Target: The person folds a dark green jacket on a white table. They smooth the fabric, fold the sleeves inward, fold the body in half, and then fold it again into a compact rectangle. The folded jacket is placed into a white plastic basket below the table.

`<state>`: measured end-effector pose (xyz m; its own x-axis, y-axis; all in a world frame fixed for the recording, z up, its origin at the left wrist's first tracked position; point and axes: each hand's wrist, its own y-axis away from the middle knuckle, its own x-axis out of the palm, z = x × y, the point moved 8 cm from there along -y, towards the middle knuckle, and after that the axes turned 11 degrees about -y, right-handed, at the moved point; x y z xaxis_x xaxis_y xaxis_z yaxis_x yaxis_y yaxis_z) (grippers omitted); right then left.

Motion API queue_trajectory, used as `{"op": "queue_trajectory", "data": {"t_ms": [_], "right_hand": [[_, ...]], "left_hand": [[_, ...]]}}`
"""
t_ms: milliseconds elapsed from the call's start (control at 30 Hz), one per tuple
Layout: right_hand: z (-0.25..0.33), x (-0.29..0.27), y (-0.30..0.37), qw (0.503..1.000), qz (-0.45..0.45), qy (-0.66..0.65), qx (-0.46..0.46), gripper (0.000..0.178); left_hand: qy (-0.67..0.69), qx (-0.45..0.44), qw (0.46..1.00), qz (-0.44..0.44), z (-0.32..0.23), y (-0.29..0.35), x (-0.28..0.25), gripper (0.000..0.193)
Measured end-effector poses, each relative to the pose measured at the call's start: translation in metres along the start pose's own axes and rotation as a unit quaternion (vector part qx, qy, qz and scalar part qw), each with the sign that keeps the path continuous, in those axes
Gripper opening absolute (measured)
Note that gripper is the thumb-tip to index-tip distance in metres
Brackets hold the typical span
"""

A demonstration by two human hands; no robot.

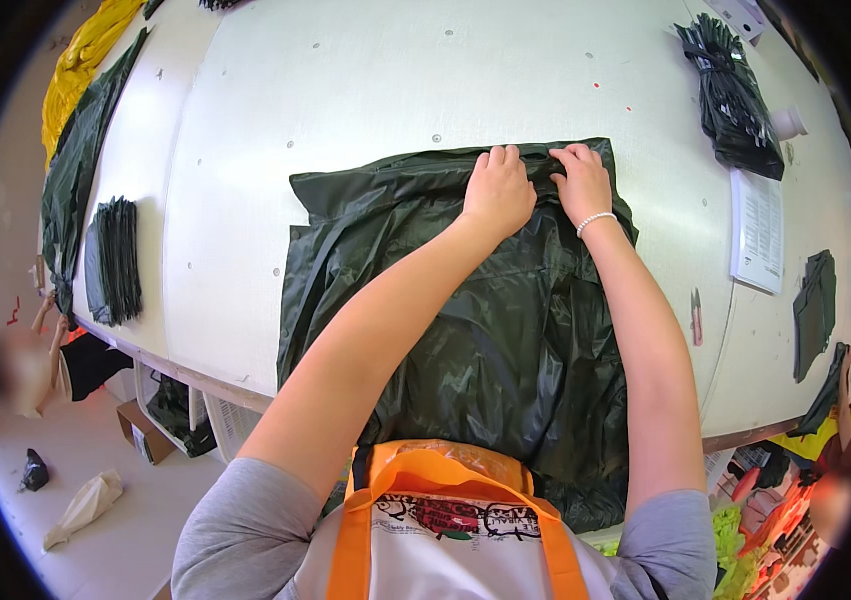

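A large dark green piece of shiny, waterproof-looking fabric (465, 340) lies spread in front of me, its near end hanging over the table's edge against my apron. Its far edge is folded over into a loose band. My left hand (502, 190) is closed on this folded edge, knuckles up and fingertips curled out of sight. Close beside it on the right, my right hand (583, 185), with a beaded bracelet at the wrist, grips the same edge near the far right corner. A small gap in the fold shows between the two hands.
Thread snips (696, 318) lie right of the fabric, near a stack of printed paper (756, 232). Dark bundled strips (730, 100) stand behind the paper. Dark green pieces (114, 260) are stacked at left. Co-workers are at both table ends.
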<state>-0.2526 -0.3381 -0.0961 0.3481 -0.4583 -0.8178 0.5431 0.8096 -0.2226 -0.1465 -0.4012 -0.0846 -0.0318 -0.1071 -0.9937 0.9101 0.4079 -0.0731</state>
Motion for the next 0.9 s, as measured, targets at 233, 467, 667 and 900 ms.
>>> {"op": "queue_trajectory", "data": {"t_ms": [233, 467, 667, 900], "right_hand": [[-0.009, 0.009, -0.015, 0.998, 0.053, -0.010, 0.027, 0.013], [-0.003, -0.008, -0.026, 0.990, 0.029, -0.123, 0.055, 0.007], [-0.012, 0.008, -0.018, 0.996, 0.070, -0.045, 0.011, 0.010], [-0.002, 0.003, -0.015, 0.998, 0.033, -0.041, -0.034, 0.006]], "left_hand": [[0.120, -0.020, 0.982, -0.146, 0.005, 0.007, -0.002, 0.025], [0.220, -0.136, 0.964, -0.063, 0.020, -0.018, 0.018, 0.016], [0.175, -0.119, 0.973, -0.087, 0.011, -0.013, 0.013, 0.017], [0.246, -0.264, 0.927, 0.099, 0.021, -0.034, 0.031, 0.032]]}}
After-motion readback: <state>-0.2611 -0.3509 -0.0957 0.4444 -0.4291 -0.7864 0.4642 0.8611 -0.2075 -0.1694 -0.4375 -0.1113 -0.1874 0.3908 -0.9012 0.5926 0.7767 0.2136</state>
